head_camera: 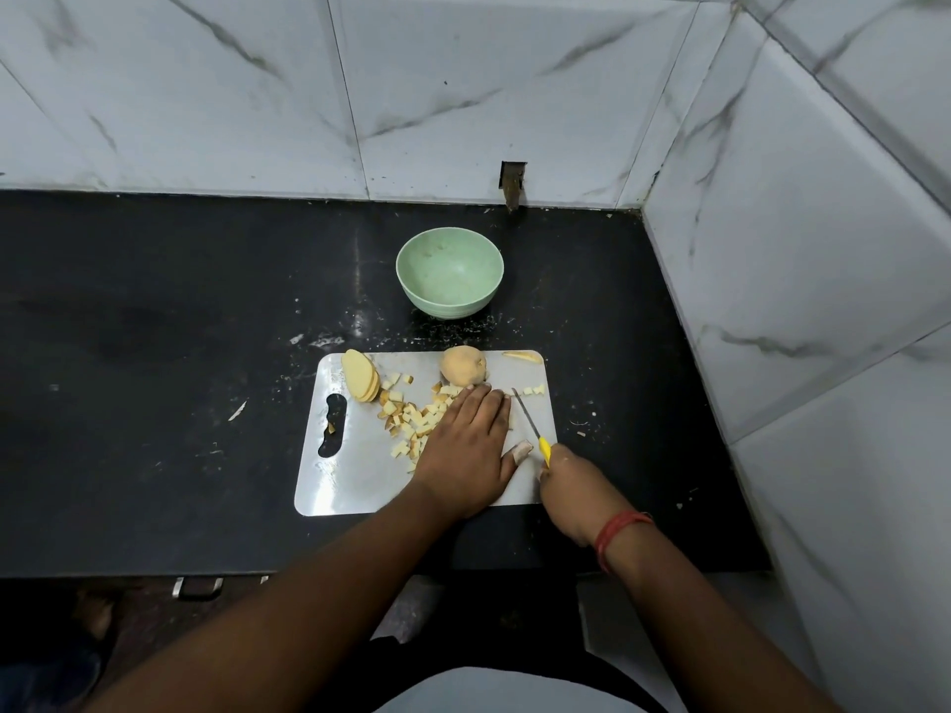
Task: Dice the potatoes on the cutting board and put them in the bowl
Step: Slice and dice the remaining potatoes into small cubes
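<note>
A steel cutting board (355, 486) lies on the black counter. On it are a stack of potato slices (362, 375) at the far left, a whole potato (463, 365) at the far edge, and several potato cubes (409, 422) in the middle. My left hand (465, 445) lies flat, fingers straight, over potato pieces right of the cubes. My right hand (568, 486) grips a yellow-handled knife (530, 427) whose blade slants beside my left fingers. A few cubes (530, 391) lie past the blade tip. The green bowl (449, 272) stands beyond the board and looks empty.
A potato sliver (524, 356) lies at the board's far right corner. Marble-tiled walls close the counter (154, 326) at the back and right. Potato scraps dot the counter around the board. The counter's front edge runs just below the board.
</note>
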Tool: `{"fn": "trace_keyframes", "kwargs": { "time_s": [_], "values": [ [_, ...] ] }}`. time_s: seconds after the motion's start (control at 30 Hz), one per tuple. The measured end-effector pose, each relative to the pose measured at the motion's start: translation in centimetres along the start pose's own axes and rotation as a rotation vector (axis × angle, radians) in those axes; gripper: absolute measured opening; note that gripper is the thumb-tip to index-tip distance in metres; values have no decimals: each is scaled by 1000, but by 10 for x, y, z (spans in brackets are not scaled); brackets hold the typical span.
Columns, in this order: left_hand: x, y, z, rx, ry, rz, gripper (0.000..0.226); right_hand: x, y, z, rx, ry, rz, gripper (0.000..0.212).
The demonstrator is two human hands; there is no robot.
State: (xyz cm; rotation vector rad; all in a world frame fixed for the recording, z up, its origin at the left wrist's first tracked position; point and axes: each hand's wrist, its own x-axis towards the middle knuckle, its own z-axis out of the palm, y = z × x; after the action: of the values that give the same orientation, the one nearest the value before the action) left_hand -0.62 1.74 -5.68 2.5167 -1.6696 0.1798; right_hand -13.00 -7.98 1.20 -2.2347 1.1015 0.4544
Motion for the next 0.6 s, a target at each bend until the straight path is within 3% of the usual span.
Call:
{"fn": "trace_keyframes", "kwargs": {
  "time_s": [0.3,0.6],
  "values": [
    [0,1,-2,-39,3,-50,73,1,9,5,-56,-38,5,11],
    [-3,-3,0,-96,24,-60,65,-5,2,-5,30,39,-56,22]
  ]
}}
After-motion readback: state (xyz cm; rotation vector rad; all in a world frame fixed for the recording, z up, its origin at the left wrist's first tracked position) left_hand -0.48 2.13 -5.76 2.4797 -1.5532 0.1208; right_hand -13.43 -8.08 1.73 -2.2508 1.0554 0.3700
